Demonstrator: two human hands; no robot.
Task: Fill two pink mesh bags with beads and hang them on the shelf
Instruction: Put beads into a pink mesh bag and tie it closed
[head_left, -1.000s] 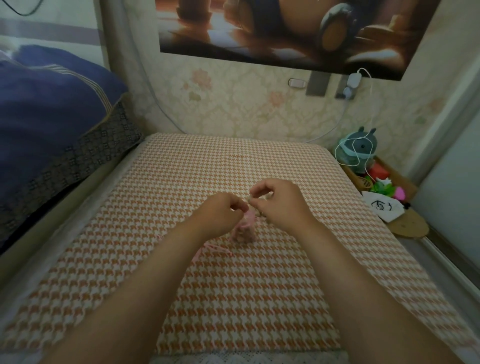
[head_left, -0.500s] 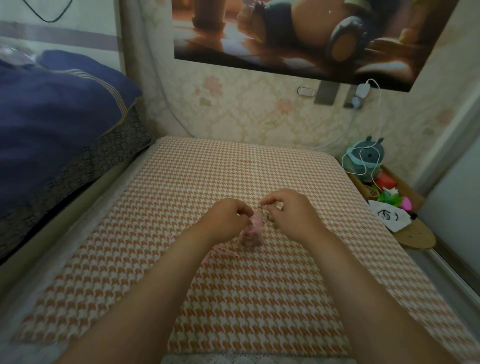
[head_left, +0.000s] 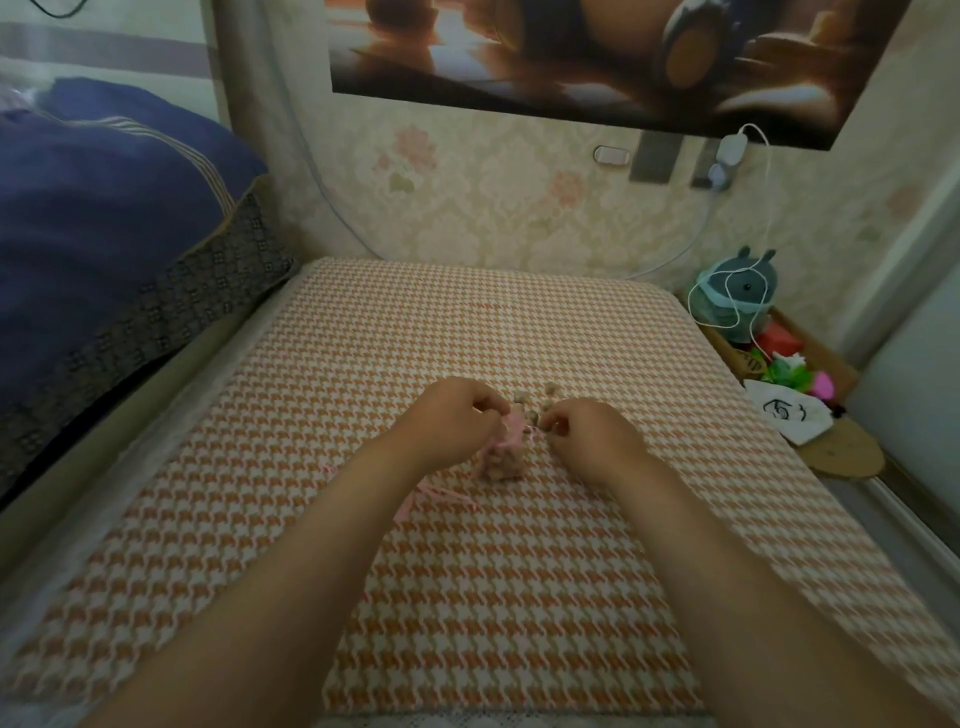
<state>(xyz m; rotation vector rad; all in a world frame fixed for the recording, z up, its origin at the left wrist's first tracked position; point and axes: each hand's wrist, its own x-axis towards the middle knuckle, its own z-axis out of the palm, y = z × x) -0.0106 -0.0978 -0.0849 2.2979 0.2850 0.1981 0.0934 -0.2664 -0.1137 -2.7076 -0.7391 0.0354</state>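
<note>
A small pink mesh bag (head_left: 506, 453) holding tan beads stands on the houndstooth cloth (head_left: 467, 571) in the middle of the view. My left hand (head_left: 453, 415) pinches the bag's pink top edge on its left side. My right hand (head_left: 587, 434) sits just right of the bag with fingers curled, pinching a thin pink drawstring at the bag's mouth. A few loose tan beads (head_left: 535, 397) lie on the cloth just behind the two hands. Pink strings (head_left: 436, 491) trail from the bag toward my left forearm.
A dark blue pillow (head_left: 104, 218) lies on the left. At the right edge sits a low wooden shelf (head_left: 810, 358) with a teal plush toy (head_left: 737, 291), a white charging cable, colourful items and a white pouch (head_left: 787, 413). A floral wall rises behind.
The camera view has shifted a little. My right hand has moved slightly right and down from the bag's mouth, drawing the pink string. The left hand keeps its hold on the bag.
</note>
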